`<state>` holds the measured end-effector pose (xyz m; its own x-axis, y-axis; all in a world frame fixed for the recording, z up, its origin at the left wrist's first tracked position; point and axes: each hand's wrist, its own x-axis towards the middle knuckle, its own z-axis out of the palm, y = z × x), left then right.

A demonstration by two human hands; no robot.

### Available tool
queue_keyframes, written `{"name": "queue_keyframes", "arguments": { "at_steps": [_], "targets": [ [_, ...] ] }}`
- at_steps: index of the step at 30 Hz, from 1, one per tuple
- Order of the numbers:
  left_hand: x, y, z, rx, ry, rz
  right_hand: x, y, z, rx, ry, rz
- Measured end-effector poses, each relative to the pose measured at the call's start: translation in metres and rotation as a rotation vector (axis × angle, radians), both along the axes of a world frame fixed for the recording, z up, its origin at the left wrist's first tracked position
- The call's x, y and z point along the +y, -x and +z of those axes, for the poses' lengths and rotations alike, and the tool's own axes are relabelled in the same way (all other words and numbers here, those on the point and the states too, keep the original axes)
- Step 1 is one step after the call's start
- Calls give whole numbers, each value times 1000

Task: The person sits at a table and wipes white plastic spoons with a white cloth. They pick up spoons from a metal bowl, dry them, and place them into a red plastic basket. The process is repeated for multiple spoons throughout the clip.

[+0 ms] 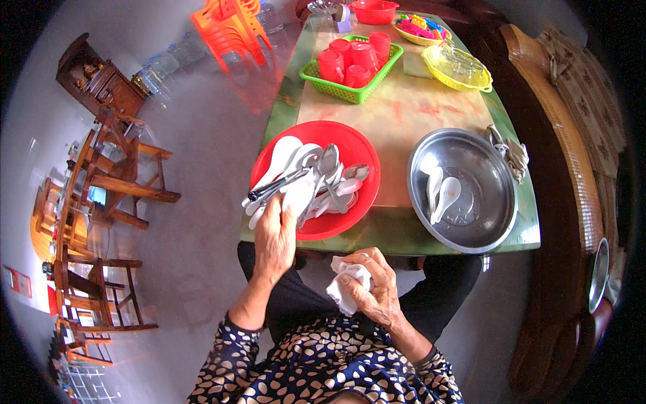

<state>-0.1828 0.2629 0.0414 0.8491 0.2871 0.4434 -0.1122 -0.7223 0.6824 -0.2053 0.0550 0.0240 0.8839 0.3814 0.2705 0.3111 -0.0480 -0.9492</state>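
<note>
Right grip (pixel 375 289) is clamped on a white cloth (pixel 348 286), short of the surface's (pixel 417 111) near edge. My left grip (pixel 274 236) is at a white spoon (pixel 299 194) in the red basin (pixel 361 149), near-left corner; I can't tell whether it's clamped. By the near-right corner: a steel bowl (pixel 488 192). Beyond the red basin, a green basket (pixel 330 88) stands in the way. I see orange chairs (pixel 231 30) past the left edge, a wooden bench (pixel 576 176) along the right.

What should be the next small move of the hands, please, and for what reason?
Perhaps the left hand could bring a white spoon to the white cloth: it is at the spoon pile in the red basin, and the right hand grips the cloth.
</note>
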Motion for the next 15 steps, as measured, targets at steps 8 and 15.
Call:
{"name": "queue_keyframes", "arguments": {
  "at_steps": [8, 15],
  "targets": [
    [16, -68, 19, 236, -487, 154, -8, -3, -4, 110, -42, -12],
    [24, -98, 1, 260, -677, 155, -18, -12, -10, 139, -20, -52]
  ]
}}
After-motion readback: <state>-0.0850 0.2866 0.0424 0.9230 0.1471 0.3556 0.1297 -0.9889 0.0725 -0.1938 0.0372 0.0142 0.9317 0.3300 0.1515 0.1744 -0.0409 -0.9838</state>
